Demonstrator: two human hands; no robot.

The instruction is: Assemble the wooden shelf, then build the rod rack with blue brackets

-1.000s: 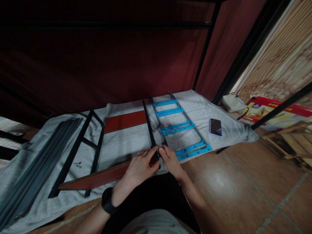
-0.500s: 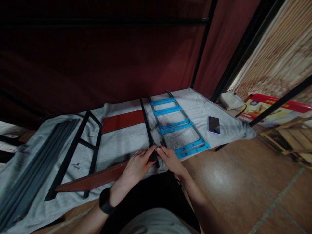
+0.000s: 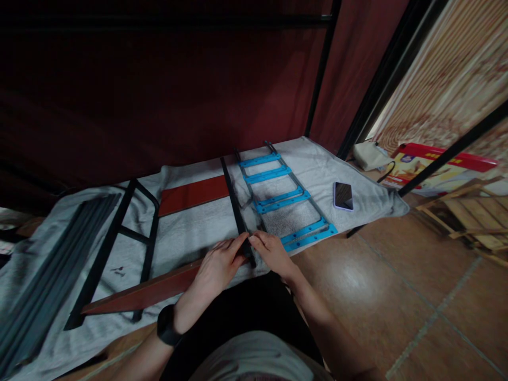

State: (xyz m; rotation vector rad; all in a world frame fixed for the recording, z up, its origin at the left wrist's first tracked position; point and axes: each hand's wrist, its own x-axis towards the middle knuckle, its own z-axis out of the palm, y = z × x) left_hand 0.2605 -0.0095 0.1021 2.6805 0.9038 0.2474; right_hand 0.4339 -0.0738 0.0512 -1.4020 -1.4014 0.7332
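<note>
My left hand [image 3: 216, 269] and my right hand [image 3: 272, 254] meet at the near end of a black metal bar [image 3: 234, 203] that lies on a grey cloth [image 3: 190, 233]. Both hands pinch that end, fingertips almost touching each other. A long reddish-brown board [image 3: 138, 293] runs from under my left hand out to the left. To the right of the bar lies a black frame with blue cross plates [image 3: 283, 201]. A second reddish-brown board [image 3: 192, 194] lies flat beyond, left of the bar.
A phone [image 3: 343, 196] rests on the cloth's right part. A black ladder-like frame [image 3: 119, 246] and a bundle of grey bars [image 3: 47, 275] lie at the left. Black uprights of a rack stand behind. Tiled floor, a red box [image 3: 432, 166] and wooden slats [image 3: 464, 222] are at the right.
The view has drifted, so everything sits a little lower-left in the picture. Both hands stay together at the near end of the black bar, with small finger shifts.
</note>
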